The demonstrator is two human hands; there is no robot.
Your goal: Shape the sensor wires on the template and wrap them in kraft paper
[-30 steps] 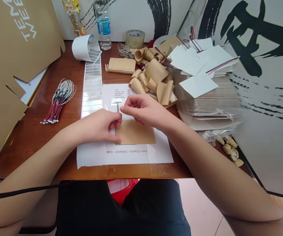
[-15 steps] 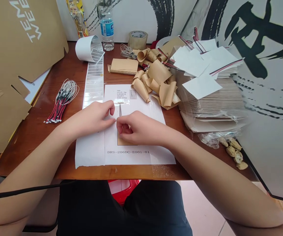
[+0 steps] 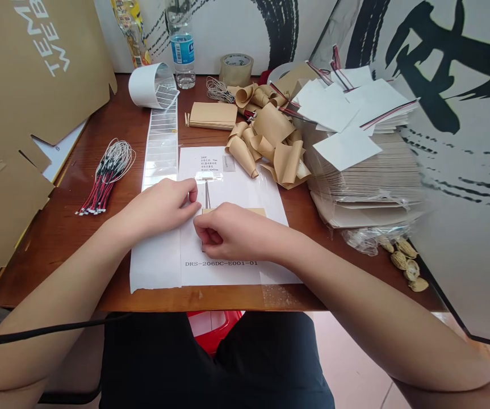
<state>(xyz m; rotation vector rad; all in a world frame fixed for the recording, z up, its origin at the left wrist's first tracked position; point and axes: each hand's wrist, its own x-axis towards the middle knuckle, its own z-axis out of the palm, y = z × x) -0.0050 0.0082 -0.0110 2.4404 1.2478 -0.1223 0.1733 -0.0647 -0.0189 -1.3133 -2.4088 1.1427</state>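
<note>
Probably for steadying, brown paper (image 3: pixel 256 212) on printed sheet (image 3: pixel 227 276), centre frame, is mostly covered by right hand (image 3: pixel 238 230); left hand (image 3: pixel 163 203) placed beside; both hands' fingers curled, any pinch can't be told.

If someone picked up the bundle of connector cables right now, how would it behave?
The cable bundle would probably droop, since its thin white wires curl in loose loops. It may splay or snag, as the small white connectors fan out at its near end.

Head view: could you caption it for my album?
Right hand over brown paper on a printed sheet, left hand close by.
</note>
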